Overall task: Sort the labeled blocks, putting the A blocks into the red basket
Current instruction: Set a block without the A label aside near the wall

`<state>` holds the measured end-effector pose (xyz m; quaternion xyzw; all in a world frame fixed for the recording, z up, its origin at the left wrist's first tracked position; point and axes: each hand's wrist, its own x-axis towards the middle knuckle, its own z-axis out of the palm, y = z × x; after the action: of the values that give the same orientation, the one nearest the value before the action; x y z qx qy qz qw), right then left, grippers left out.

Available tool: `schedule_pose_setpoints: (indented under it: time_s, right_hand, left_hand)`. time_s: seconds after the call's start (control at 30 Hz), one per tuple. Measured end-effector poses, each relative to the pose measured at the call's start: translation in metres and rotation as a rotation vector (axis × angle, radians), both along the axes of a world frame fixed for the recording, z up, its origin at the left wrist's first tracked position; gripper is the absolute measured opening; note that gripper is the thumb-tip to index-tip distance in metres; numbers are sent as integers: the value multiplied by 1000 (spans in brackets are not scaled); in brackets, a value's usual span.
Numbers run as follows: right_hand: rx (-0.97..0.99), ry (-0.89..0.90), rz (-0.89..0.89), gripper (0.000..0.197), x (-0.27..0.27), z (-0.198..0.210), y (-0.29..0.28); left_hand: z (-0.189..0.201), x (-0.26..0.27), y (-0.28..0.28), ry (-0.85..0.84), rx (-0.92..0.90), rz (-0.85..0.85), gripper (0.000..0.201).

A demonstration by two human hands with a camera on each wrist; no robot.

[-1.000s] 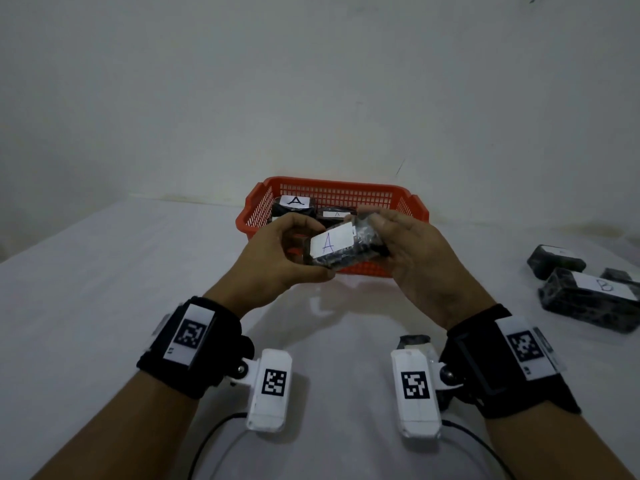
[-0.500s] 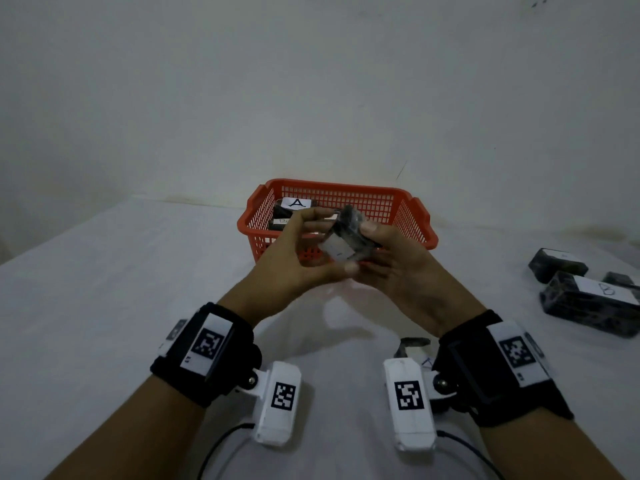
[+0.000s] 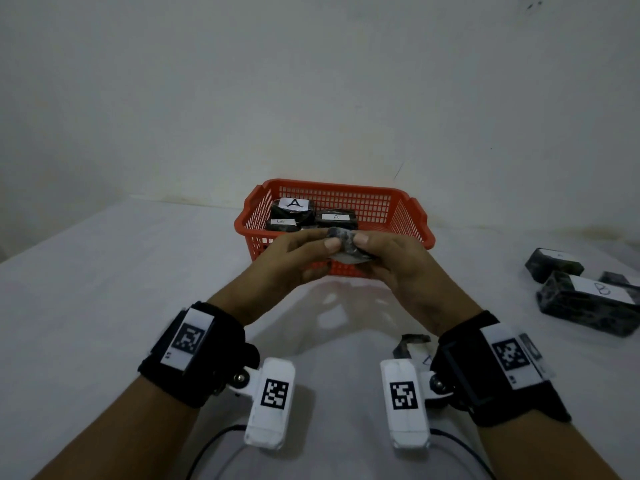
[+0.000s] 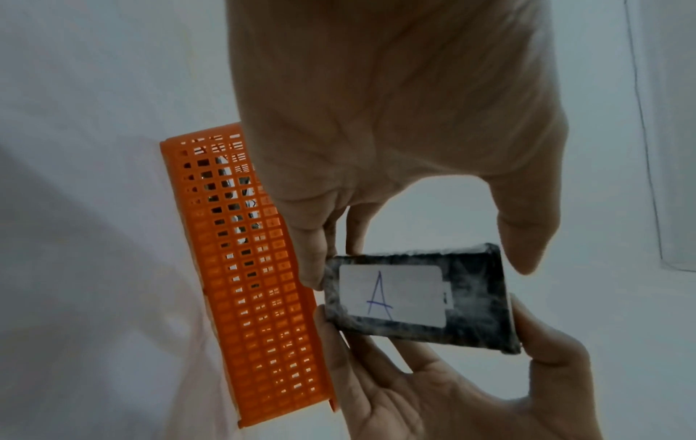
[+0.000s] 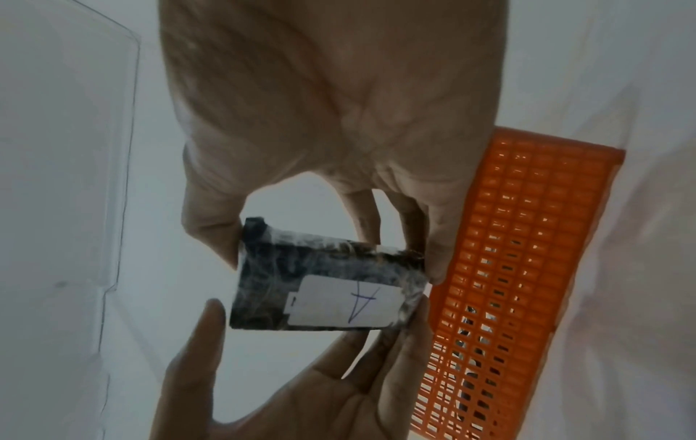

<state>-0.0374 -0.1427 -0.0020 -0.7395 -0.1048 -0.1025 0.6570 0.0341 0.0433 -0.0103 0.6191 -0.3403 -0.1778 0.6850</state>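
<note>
Hands both on one dark wrapped A block [image 4: 421,300], held in the air just short of the red basket [image 3: 412,216], label facing down toward the wrist cameras. Left hand [image 3: 294,261] pinches one end with thumb and fingertips; right hand [image 3: 398,261] curls round the other end. Step in hand, as I judge it: carrying this A block to the basket, drop not yet made. Next move calls for lifting it over the near rim and forward, then letting go; one hand could do it. Basket already holds two blocks marked A [image 3: 294,206] at the back left plus another block with an unclear label [image 3: 282,224] in front of them, so free floor looks to be on the right half, which is where to aim. Near rim is just under the knuckles and could be clipped if the block goes in low. White table [image 3: 104,289] is open to the left; B block [image 3: 592,303] and another dark block [image 3: 552,265] lie well apart on the right, out of the path.
</note>
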Motion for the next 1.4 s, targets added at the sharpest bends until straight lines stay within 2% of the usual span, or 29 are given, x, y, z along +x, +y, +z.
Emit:
schedule_pose_setpoints:
  time_s: [0.07,0.17,0.27,0.37,0.47,0.6,0.73,0.87,0.97,1.03,1.1,1.17,1.23,1.3,1.4]
  right_hand:
    - [9,4,36,57,1,-2,-3]
    - [-1,21,73,38,0,-2,-3]
    - [-44,-3,21,35,0,-1,-6]
    - [-80,11,19,47,-2,1,-8]
    - [-74,28,84,42,-4,2,-9]
    - [-52,23,23,67,-3,3,-14]
    - [-98,52,44,68,-4,1,-12]
    - [-126,30,-9,72,-6,4,-14]
    - [-121,41,-7,76,-6,3,-14]
    - [0,93,17,74,-4,4,-11]
    - [121,164,27,60,-6,7,-7]
    - [129,185,-31,46,-6,8,-3]
    - [82,157,-116,47,-5,4,-2]
    - [23,106,-172,52,-5,2,1]
    - [-30,51,-216,57,-7,3,4]
  left_hand:
    - [0,1,0,11,-31,24,40]
    - [0,0,-2,21,-57,31,40]
    - [1,-1,0,24,-11,1,49]
    - [-2,2,1,-19,40,46,68]
    - [-1,2,2,-13,15,50,66]
    - [1,1,4,20,47,-4,74]
    - [-1,1,5,-25,81,50,82]
    - [1,-2,7,-23,116,18,102]
    - [3,-2,7,-31,82,54,90]
    - [2,-2,8,-20,26,86,90]
    - [2,-3,9,-19,4,60,94]
    - [1,-3,9,-35,17,-1,96]
    - [1,-3,7,-49,25,-2,93]
    - [3,-5,4,-74,7,85,79]
    - [5,-7,3,-193,-14,283,45]
